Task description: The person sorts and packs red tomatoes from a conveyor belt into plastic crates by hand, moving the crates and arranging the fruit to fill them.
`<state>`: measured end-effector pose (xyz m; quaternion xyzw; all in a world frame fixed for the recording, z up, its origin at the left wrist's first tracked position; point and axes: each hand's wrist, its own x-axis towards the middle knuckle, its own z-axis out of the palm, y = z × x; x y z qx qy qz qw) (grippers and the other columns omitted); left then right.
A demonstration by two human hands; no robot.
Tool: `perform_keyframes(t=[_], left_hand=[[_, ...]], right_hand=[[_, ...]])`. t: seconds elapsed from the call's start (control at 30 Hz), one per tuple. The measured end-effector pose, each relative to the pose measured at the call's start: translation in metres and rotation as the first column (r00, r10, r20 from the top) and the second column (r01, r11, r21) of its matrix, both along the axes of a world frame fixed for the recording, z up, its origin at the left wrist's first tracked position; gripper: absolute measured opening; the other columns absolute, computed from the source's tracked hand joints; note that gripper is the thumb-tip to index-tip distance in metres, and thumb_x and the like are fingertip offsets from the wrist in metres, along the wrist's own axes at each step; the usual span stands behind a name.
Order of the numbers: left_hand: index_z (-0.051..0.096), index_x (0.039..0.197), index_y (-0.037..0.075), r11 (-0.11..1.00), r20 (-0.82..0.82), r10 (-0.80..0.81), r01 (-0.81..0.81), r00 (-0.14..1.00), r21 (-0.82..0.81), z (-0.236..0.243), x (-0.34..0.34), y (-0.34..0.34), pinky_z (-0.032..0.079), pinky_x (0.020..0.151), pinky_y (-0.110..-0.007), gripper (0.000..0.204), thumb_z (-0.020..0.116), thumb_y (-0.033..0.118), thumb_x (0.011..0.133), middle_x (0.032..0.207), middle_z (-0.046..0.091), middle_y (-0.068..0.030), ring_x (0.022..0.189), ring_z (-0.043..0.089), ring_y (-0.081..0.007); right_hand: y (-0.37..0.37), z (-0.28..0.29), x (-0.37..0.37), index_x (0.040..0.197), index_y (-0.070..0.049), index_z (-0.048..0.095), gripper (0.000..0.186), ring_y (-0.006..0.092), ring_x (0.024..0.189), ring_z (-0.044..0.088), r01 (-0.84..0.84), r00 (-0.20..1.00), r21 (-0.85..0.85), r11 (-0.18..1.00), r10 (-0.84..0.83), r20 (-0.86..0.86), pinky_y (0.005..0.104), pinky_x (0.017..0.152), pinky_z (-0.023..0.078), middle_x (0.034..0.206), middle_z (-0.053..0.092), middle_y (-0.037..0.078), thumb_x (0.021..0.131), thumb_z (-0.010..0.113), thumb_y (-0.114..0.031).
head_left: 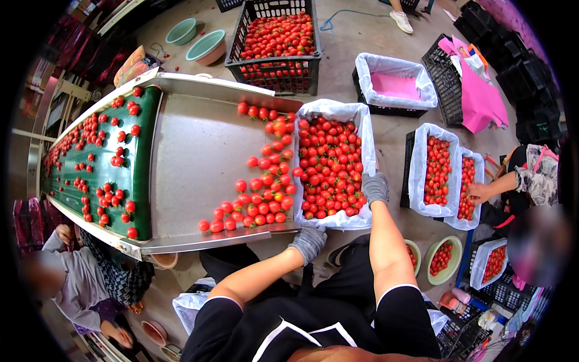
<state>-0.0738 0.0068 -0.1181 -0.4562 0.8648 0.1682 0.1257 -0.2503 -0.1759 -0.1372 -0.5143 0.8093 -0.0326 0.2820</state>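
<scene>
My left hand (307, 243), in a grey glove, grips the near edge of a crate (318, 221) lined with white plastic and heaped with red cherry tomatoes (329, 163). My right hand (375, 186), also gloved, grips its right side. The crate sits at the end of a metal sorting tray (181, 163), where loose tomatoes (262, 208) lie along the right part. Left of the tray, a green conveyor belt (136, 181) carries scattered tomatoes.
A black crate of tomatoes (274, 36), basins (205, 51) and a pink-lined crate (395, 84) stand beyond. Lined crates (437, 169) and a green bowl (449, 271) are at right, where a person's hand (478, 194) reaches in. Another person (84, 283) is at lower left.
</scene>
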Motion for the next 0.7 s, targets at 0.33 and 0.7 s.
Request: perform_keyframes(t=[0.33,0.7], left_hand=[[0.062,0.085,0.012,0.998,0.011,0.042,-0.041,0.999,-0.053,-0.001,-0.003,0.001,0.038,0.078,-0.046,0.014,0.052,0.017,0.077,0.091,0.057,-0.009,0.087,0.056,-0.0279],[0.061,0.079,0.011,0.994,-0.033,0.107,-0.108,0.994,-0.025,-0.004,-0.004,-0.001,0.042,0.069,-0.045,0.013,0.052,0.019,0.076,0.086,0.059,-0.0099,0.081,0.056,-0.0292]], right_hand=[[-0.001,-0.008,-0.003,0.115,0.0,0.055,0.053,0.0366,0.105,0.054,0.014,1.0,-0.042,0.999,-0.013,0.026,0.0407,0.091,0.042,0.111,0.056,0.025,0.074,0.058,-0.034],[-0.001,0.001,0.0,0.121,-0.001,0.051,0.058,0.0329,0.11,0.052,0.018,1.0,0.016,1.0,-0.019,0.023,0.0376,0.095,0.04,0.117,0.054,0.022,0.075,0.057,-0.035]])
